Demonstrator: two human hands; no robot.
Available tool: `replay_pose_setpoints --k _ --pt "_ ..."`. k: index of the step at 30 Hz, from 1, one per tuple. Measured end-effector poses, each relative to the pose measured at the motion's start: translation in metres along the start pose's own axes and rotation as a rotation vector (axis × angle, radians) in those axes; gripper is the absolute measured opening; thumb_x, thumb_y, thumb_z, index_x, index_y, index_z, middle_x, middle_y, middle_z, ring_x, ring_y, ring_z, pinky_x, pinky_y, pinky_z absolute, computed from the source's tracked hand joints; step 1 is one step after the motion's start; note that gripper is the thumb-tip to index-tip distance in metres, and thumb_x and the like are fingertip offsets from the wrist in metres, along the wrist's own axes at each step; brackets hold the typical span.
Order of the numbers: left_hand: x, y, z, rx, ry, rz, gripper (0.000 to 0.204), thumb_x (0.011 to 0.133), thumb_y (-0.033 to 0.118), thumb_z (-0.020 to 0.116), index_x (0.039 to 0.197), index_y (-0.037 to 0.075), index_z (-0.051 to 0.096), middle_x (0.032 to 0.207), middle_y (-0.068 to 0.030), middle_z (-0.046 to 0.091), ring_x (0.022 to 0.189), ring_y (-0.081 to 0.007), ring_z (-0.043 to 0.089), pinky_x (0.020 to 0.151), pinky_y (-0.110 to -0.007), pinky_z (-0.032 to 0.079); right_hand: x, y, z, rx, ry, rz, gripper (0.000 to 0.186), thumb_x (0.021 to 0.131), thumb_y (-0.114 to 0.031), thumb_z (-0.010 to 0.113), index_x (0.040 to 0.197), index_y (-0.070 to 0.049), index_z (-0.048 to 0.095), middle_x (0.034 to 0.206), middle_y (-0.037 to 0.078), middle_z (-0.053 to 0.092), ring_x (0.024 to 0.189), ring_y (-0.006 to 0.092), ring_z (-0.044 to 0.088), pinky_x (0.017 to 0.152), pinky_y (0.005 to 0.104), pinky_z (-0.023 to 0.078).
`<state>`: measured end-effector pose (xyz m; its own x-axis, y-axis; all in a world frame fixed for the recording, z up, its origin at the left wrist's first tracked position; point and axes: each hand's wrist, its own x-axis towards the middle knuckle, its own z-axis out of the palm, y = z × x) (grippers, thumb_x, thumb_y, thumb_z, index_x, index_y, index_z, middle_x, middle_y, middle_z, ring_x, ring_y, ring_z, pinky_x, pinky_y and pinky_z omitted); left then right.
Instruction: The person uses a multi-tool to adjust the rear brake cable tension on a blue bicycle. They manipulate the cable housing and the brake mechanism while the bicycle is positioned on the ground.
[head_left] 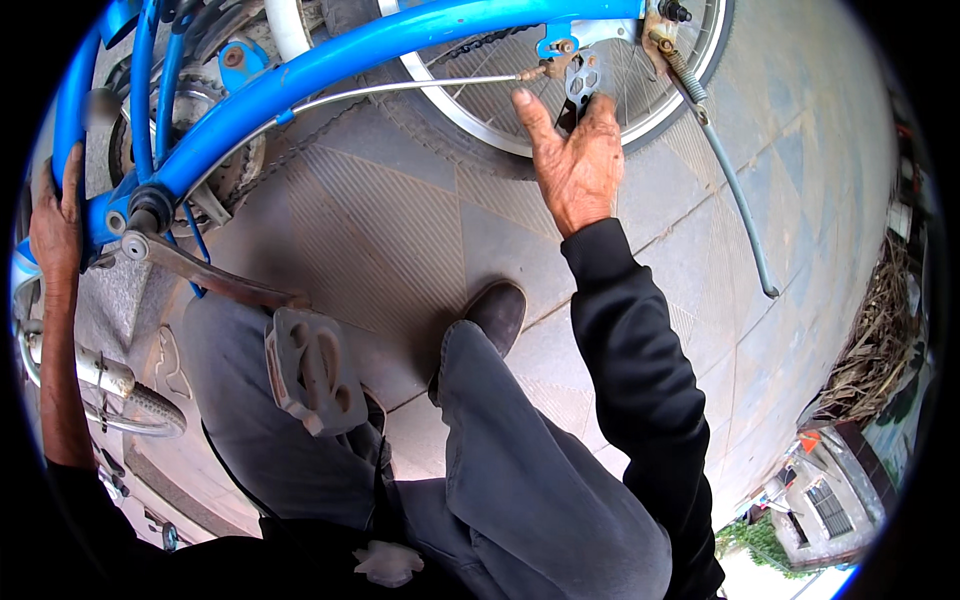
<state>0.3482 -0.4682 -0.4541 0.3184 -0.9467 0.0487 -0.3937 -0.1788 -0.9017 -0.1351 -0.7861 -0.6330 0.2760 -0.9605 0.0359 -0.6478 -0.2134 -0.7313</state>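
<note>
Your left hand (55,228), its grip unclear, likely steadies the blue tubular metal bicycle frame (340,72) while your right hand (582,172) pinches a flat silver holed metal spanner (580,92).

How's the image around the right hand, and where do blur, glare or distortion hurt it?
Head view: the right hand and holed wrench look reasonably sharp; head view: a grey blur covers a bit of the blue frame at upper left; head view: a patch near the lower-right building is washed out white, and fisheye distortion warps the building.
</note>
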Motion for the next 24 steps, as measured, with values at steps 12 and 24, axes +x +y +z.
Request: replay_pose_setpoints --k 12,24 --pt "0.003 0.005 -0.016 0.005 -0.036 0.003 0.076 0.081 -0.011 0.049 0.141 0.031 0.028 0.133 -0.0195 0.041 0.103 -0.0308 0.058 0.082 -0.035 0.051 0.004 -0.014 -0.002 -0.006 -0.022 0.162 0.075 0.071 -0.065 0.061 0.088 0.008 0.056 0.084 0.027 0.06 0.088 0.0393 0.057 0.078 0.0461 0.046" --pt "0.001 0.003 -0.01 0.006 0.047 0.002 0.082 0.079 -0.008 0.056 0.139 0.039 0.028 0.132 -0.0166 0.045 0.102 -0.0293 0.059 0.078 -0.035 0.053 0.004 -0.009 0.015 -0.127 0.183 0.127 0.072 0.077 -0.068 0.049 0.081 0.004 0.056 0.072 0.024 0.06 0.075 0.0408 0.061 0.069 0.047 0.048"
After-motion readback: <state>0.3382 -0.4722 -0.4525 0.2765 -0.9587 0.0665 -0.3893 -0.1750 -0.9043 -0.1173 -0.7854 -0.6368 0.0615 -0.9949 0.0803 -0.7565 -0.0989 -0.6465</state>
